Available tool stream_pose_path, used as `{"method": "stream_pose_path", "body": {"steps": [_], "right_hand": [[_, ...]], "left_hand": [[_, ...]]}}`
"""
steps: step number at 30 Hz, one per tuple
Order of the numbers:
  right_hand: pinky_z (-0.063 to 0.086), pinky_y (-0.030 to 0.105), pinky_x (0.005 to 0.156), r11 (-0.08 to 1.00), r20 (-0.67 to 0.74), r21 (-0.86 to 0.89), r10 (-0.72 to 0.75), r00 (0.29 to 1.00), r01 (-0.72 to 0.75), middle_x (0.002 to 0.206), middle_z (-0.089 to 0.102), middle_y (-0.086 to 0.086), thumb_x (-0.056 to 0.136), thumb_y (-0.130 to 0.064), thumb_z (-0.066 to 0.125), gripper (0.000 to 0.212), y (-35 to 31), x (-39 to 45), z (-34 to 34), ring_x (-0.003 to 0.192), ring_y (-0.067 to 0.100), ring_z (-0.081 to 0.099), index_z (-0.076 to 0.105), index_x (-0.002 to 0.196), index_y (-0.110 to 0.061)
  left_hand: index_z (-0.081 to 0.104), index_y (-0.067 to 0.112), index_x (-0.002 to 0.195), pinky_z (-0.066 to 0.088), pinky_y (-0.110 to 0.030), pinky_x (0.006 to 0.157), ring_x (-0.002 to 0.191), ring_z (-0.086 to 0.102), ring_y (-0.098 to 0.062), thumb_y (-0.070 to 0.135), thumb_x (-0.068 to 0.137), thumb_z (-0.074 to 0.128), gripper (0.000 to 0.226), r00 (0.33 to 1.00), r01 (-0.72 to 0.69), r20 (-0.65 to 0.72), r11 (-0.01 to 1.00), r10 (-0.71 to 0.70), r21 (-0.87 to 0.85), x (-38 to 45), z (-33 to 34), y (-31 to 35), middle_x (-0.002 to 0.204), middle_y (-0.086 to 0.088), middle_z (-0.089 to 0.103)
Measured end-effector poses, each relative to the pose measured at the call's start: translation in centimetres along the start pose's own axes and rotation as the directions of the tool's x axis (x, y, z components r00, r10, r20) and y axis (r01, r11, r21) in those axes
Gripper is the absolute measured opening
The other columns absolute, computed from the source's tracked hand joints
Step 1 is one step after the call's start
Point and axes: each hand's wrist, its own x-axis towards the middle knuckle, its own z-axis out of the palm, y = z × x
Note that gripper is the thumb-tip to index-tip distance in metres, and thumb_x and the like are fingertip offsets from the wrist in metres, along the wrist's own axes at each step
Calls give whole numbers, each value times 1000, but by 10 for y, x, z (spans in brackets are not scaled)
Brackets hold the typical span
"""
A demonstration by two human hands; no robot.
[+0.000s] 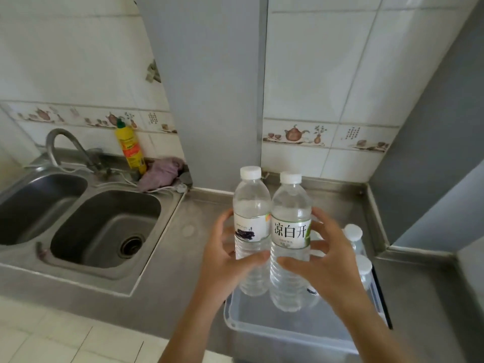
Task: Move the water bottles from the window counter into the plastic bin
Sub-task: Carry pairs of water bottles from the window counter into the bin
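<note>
Two clear water bottles with white caps are held upright side by side over the clear plastic bin [275, 327]. My left hand [222, 260] grips the left bottle [252, 205], which has a white label with a dark mark. My right hand [324, 260] grips the right bottle [290, 213], whose label has green trim and large characters. Both bottle bases hang just above or inside the bin's near left part. Two more capped bottles [353, 235] [364, 268] stand in the bin at its right side, partly hidden behind my right hand.
The bin rests on a steel counter [199, 213]. A double sink [104, 229] with a curved tap [62, 145] lies to the left. A yellow detergent bottle [129, 145] and a purple cloth [162, 171] sit behind the sink. Tiled walls enclose the counter at the back and right.
</note>
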Motion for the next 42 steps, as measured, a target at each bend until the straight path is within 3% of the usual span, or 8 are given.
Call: {"method": "stream_pose_path", "body": {"steps": [8,12,16,21,25,30,35,42], "right_hand": [[59,34,74,938,-137,-345,-19,990,-30,96,64,-25,51,-30,91,86,16,36,25,88,8,68,49,125,-34],[49,28,60,816,-180,-578,-86,980,-35,90,72,-1,52,-29,91,77,33,45,32,77,22,68,56,119,-18],[39,20,50,687,-142,-722,-37,989,-78,77,67,-6,62,-40,82,62,39,54,38,63,15,60,50,113,-26],[38,23,45,636,-70,-768,37,997,-78,65,44,-15,69,-34,73,46,42,59,42,56,13,49,43,105,-33],[49,29,48,616,-13,-787,56,998,-45,82,62,-14,67,-21,73,49,42,57,44,62,14,58,42,100,-39],[38,21,48,588,-18,-807,53,998,-46,94,67,-11,65,0,72,57,46,53,39,62,13,54,49,106,-32],[55,35,54,579,14,-816,19,1000,1,107,66,-8,65,-3,74,60,43,47,41,80,20,66,52,116,-27],[56,28,48,632,-96,-775,-158,983,26,99,73,-3,56,-11,87,52,30,31,43,80,19,71,68,105,-19]], "left_hand": [[52,56,102,58,-33,84,105,69,-10,26,47,96,77,997,-26,78,999,22,47,64,4,-34,115,20,68],[46,55,97,54,-13,77,98,67,2,36,44,95,74,991,-49,129,985,27,168,75,7,-51,107,28,66],[45,52,93,48,-5,71,92,64,5,43,39,90,70,992,-4,127,978,-23,210,78,12,-68,99,30,63],[43,62,102,46,-3,74,98,61,9,37,41,89,81,991,16,127,972,-47,233,79,15,-83,105,37,60],[41,64,113,45,-7,79,106,56,14,25,48,91,91,985,7,163,950,-61,312,77,11,-88,112,34,60],[42,51,109,38,-9,76,102,58,-10,18,51,93,85,978,-14,192,897,-79,441,70,13,-92,106,31,53],[42,61,108,35,-14,83,106,42,16,31,56,85,73,979,-161,188,882,84,444,68,11,-81,109,43,48],[58,23,130,46,-33,97,111,56,-8,27,78,84,57,936,-331,269,829,228,451,64,9,-56,121,14,60]]}}
